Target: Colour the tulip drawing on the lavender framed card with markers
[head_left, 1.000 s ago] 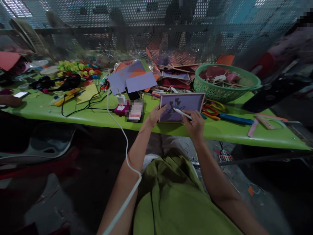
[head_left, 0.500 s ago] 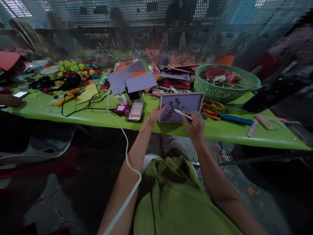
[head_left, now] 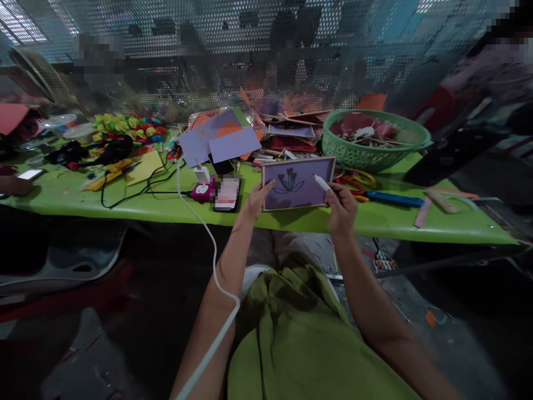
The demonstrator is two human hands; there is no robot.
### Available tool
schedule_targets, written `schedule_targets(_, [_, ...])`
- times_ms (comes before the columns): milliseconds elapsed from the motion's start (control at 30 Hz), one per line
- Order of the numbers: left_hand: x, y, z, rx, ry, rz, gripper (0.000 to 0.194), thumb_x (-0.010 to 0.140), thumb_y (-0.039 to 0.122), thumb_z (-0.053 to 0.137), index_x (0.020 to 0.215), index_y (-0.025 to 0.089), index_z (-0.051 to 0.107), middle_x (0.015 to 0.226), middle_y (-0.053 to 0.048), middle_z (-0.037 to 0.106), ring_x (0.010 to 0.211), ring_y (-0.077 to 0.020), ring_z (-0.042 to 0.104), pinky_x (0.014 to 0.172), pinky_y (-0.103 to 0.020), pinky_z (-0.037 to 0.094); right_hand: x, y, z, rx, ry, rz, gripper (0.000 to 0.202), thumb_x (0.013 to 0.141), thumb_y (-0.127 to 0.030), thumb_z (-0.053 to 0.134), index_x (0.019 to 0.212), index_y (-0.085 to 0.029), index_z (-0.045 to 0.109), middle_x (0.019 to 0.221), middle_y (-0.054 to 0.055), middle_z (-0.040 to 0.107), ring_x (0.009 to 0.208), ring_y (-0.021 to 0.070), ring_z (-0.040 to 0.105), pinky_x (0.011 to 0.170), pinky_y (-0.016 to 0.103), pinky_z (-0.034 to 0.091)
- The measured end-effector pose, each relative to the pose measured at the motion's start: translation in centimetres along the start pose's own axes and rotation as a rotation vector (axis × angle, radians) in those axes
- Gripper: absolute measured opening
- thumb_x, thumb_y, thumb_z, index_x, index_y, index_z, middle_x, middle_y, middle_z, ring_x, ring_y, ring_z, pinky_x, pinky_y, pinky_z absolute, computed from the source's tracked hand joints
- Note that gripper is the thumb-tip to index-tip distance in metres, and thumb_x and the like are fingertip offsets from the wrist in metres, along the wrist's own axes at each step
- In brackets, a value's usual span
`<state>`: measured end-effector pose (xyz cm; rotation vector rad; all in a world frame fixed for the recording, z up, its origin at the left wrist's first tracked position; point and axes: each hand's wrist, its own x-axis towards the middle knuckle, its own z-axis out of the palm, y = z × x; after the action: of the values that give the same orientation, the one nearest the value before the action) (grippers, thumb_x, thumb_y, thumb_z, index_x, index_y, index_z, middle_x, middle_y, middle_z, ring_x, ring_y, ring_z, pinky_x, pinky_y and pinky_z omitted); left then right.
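A framed purple panel (head_left: 306, 191) with a drawing of red flowers and dark leaves is tilted up over the front edge of the green table (head_left: 187, 214). My left hand (head_left: 257, 200) grips its left side, thumb on the front. In my right hand (head_left: 342, 206) is a white marker (head_left: 321, 182), its pinkish-red tip pointing up and left over the right part of the panel. The fingers of my right hand are at the panel's right edge.
Behind stand a green basket (head_left: 375, 158) of scraps and loose purple paper (head_left: 235, 145). Scissors and a blue-handled tool (head_left: 395, 199) lie right. Left are a phone (head_left: 227, 194), a magenta adapter (head_left: 202, 190) and cables. Another person's hand (head_left: 14, 185) is far left.
My right hand with the marker has moved right, away from the flower drawing to the panel's right edge. The panel has shifted slightly left in view, as has the table scene.
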<state>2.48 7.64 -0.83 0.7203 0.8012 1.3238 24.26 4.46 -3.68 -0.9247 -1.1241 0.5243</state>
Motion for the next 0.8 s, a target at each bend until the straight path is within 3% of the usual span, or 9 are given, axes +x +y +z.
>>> schedule_targets(267, [-0.40, 0.47, 0.19, 0.044, -0.039, -0.006, 0.038, 0.059, 0.030, 0.099, 0.086, 0.016, 0.077, 0.090, -0.008, 0.083, 0.116, -0.0348, 0.077, 0.103, -0.045, 0.061, 0.44, 0.33, -0.10, -0.047, -0.078, -0.026, 0.033, 0.086, -0.054, 0.075, 0.098, -0.024, 0.075, 0.088, 0.002, 0.074, 0.073, 0.0175, 0.063, 0.065, 0.030, 0.051])
schedule_targets(500, [-0.25, 0.24, 0.03, 0.088, -0.040, -0.063, 0.038, 0.064, 0.032, 0.097, 0.093, 0.015, 0.078, 0.092, -0.009, 0.083, 0.115, -0.0342, 0.078, 0.105, -0.046, 0.061, 0.99, -0.17, -0.25, -0.384, -0.145, -0.253, 0.025, 0.096, -0.048, 0.067, 0.098, -0.025, 0.078, 0.095, 0.006, 0.080, 0.084, 0.0238, 0.070, 0.082, 0.041, 0.055])
schedule_targets(667, [-0.30, 0.20, -0.08, 0.088, -0.058, -0.073, 0.038, 0.069, 0.033, 0.094, 0.100, 0.017, 0.079, 0.099, -0.008, 0.084, 0.115, -0.0315, 0.078, 0.107, -0.045, 0.061, 0.72, -0.48, 0.24, -0.428, -0.167, -0.360, 0.022, 0.098, -0.045, 0.064, 0.099, -0.027, 0.079, 0.093, 0.005, 0.081, 0.084, 0.0244, 0.070, 0.092, 0.046, 0.052])
schedule_targets(800, [-0.31, 0.19, -0.01, 0.091, -0.039, -0.081, 0.033, 0.071, 0.031, 0.093, 0.098, 0.017, 0.079, 0.096, -0.008, 0.084, 0.114, -0.0317, 0.078, 0.105, -0.045, 0.062, 0.60, -0.51, 0.36, -0.437, -0.188, -0.365, 0.022, 0.098, -0.044, 0.064, 0.097, -0.027, 0.079, 0.093, 0.005, 0.082, 0.083, 0.0246, 0.070, 0.090, 0.045, 0.051])
